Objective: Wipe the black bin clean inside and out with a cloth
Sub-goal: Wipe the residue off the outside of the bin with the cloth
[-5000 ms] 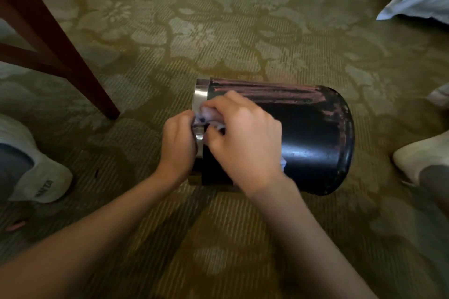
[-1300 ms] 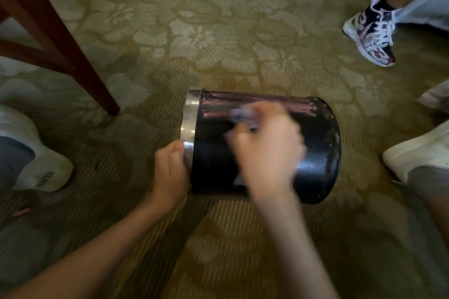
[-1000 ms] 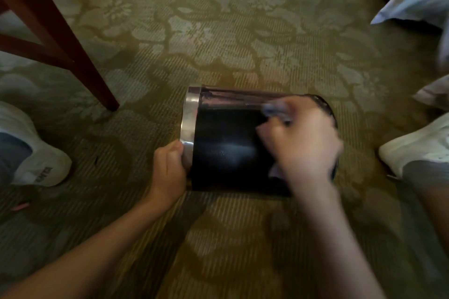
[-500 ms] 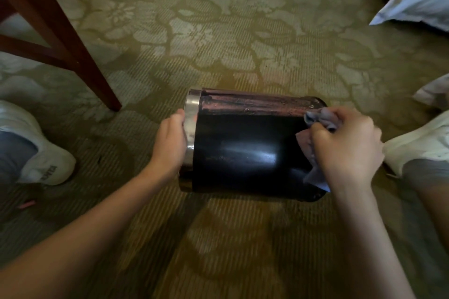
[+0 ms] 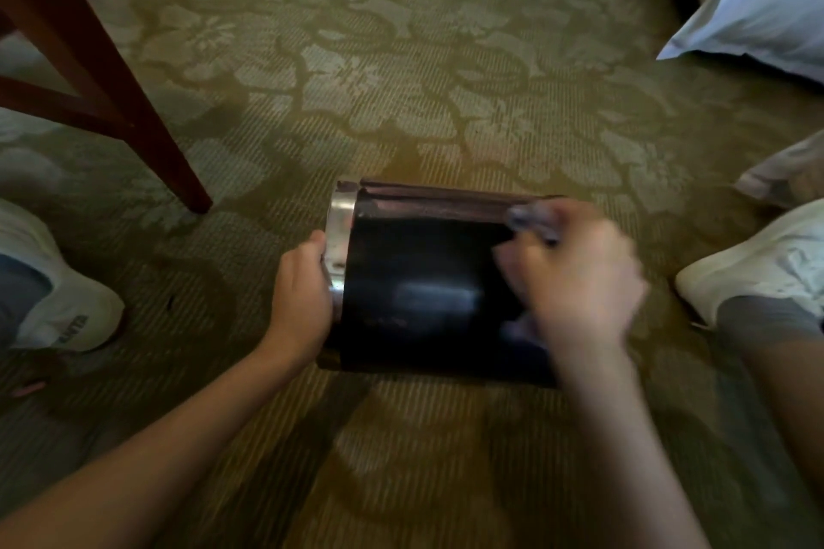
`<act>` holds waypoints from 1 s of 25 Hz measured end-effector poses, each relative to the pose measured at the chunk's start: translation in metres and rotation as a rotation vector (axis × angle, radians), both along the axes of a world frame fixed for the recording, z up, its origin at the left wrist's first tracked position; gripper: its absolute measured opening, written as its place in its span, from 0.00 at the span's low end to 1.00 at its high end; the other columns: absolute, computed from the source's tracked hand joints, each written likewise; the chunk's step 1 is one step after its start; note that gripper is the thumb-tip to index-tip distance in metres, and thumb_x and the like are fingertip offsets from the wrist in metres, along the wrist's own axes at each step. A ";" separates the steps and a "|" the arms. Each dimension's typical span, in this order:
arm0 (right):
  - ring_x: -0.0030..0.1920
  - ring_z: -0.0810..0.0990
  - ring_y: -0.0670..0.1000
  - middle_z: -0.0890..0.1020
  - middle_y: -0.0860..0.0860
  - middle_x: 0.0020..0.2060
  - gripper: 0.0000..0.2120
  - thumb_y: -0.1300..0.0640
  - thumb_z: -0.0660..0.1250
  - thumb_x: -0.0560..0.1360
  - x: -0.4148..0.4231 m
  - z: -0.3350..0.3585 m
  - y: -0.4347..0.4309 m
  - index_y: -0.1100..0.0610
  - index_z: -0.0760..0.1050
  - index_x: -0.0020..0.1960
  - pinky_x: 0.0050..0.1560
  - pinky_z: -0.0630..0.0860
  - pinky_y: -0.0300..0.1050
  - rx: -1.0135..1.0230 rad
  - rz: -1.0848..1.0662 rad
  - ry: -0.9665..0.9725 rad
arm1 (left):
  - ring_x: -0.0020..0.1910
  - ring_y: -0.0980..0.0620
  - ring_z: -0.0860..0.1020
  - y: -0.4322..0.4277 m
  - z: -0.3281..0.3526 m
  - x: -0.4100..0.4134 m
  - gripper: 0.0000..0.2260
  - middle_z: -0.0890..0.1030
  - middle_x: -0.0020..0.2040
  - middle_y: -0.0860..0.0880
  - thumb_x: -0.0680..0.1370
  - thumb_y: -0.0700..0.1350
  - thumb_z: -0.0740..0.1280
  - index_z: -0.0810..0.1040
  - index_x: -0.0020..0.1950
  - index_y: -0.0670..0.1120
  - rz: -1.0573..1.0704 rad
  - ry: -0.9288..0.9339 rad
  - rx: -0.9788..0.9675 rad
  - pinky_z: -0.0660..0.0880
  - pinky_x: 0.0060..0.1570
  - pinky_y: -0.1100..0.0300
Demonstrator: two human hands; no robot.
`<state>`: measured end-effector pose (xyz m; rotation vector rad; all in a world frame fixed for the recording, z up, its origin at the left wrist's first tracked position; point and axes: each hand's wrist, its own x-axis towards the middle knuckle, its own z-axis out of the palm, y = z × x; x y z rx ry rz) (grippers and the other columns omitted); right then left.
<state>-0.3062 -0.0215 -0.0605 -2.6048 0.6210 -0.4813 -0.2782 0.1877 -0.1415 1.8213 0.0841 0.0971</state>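
Bin on its side on the carpet, both my hands on it.

One black bin lies mid-carpet with its silver rim to the left, mouth turned away, so I cannot see what is inside. My left hand grips the rim, curled round its edge. My right hand is blurred at the bin's base end, fingers bunched round one pale cloth pressed to the black side. Two white shoes: the left shoe at the carpet's left edge, its printed word too blurred to read, and the right shoe at the right edge. One wooden leg stands upper left, and one pillow lies in the top right corner.
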 end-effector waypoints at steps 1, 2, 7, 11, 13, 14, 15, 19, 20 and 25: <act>0.48 0.82 0.56 0.84 0.48 0.46 0.09 0.50 0.70 0.72 -0.005 0.002 -0.021 0.43 0.78 0.52 0.44 0.73 0.48 0.023 -0.050 0.000 | 0.29 0.63 0.76 0.000 -0.001 -0.003 0.14 0.78 0.32 0.52 0.84 0.37 0.55 0.74 0.40 0.40 0.003 -0.010 0.008 0.71 0.28 0.74; 0.48 0.81 0.57 0.83 0.50 0.46 0.10 0.52 0.70 0.72 -0.009 0.003 -0.034 0.45 0.79 0.53 0.44 0.71 0.48 0.026 -0.073 -0.013 | 0.29 0.63 0.76 0.001 -0.001 -0.005 0.16 0.79 0.31 0.54 0.84 0.38 0.54 0.74 0.39 0.42 0.006 -0.018 -0.007 0.70 0.29 0.75; 0.48 0.82 0.57 0.83 0.48 0.46 0.07 0.52 0.71 0.71 -0.004 0.001 0.015 0.45 0.78 0.49 0.45 0.74 0.49 0.072 -0.078 -0.052 | 0.25 0.62 0.72 -0.003 0.001 -0.010 0.23 0.76 0.25 0.54 0.84 0.43 0.51 0.73 0.30 0.50 0.030 -0.024 -0.176 0.69 0.27 0.71; 0.45 0.81 0.51 0.80 0.45 0.47 0.05 0.51 0.69 0.71 0.002 -0.009 0.118 0.46 0.77 0.47 0.38 0.68 0.43 0.018 0.276 -0.107 | 0.30 0.63 0.75 0.000 -0.008 -0.008 0.17 0.77 0.30 0.55 0.83 0.38 0.56 0.74 0.37 0.49 0.038 -0.036 0.018 0.68 0.29 0.75; 0.46 0.80 0.51 0.79 0.46 0.47 0.07 0.52 0.69 0.72 0.006 -0.009 0.134 0.49 0.78 0.50 0.38 0.66 0.43 0.010 0.376 -0.127 | 0.35 0.63 0.76 0.003 -0.013 -0.004 0.13 0.79 0.38 0.53 0.84 0.40 0.56 0.76 0.42 0.47 0.054 0.006 0.027 0.72 0.36 0.68; 0.46 0.81 0.51 0.79 0.45 0.48 0.07 0.52 0.69 0.72 0.008 -0.008 0.124 0.48 0.78 0.50 0.39 0.65 0.43 0.003 0.357 -0.127 | 0.32 0.62 0.75 0.002 -0.011 -0.004 0.16 0.78 0.34 0.54 0.84 0.41 0.54 0.75 0.39 0.46 0.049 0.007 -0.043 0.71 0.32 0.66; 0.46 0.81 0.52 0.80 0.45 0.47 0.08 0.52 0.70 0.71 0.009 -0.007 0.106 0.46 0.78 0.49 0.39 0.65 0.43 -0.016 0.303 -0.117 | 0.27 0.62 0.72 0.001 -0.009 -0.005 0.19 0.76 0.28 0.54 0.84 0.41 0.53 0.72 0.34 0.47 0.046 0.000 -0.116 0.70 0.28 0.68; 0.48 0.82 0.55 0.83 0.46 0.46 0.10 0.49 0.71 0.70 -0.007 -0.004 -0.005 0.43 0.78 0.51 0.43 0.72 0.47 0.017 -0.030 -0.022 | 0.22 0.63 0.72 -0.001 -0.006 -0.012 0.22 0.76 0.24 0.56 0.84 0.39 0.51 0.69 0.32 0.49 0.010 -0.058 -0.145 0.66 0.24 0.76; 0.49 0.82 0.57 0.83 0.47 0.46 0.10 0.49 0.70 0.71 -0.013 -0.002 -0.025 0.43 0.79 0.52 0.45 0.73 0.48 0.042 -0.070 -0.015 | 0.22 0.63 0.72 -0.001 -0.006 -0.013 0.23 0.76 0.24 0.56 0.84 0.39 0.51 0.70 0.30 0.49 0.004 -0.067 -0.145 0.66 0.24 0.76; 0.48 0.82 0.58 0.83 0.49 0.46 0.09 0.52 0.70 0.70 -0.011 0.001 -0.010 0.45 0.78 0.50 0.44 0.73 0.49 0.081 -0.098 -0.035 | 0.21 0.63 0.70 -0.002 -0.006 -0.017 0.30 0.73 0.21 0.54 0.85 0.43 0.49 0.76 0.26 0.55 -0.019 -0.030 -0.225 0.67 0.24 0.73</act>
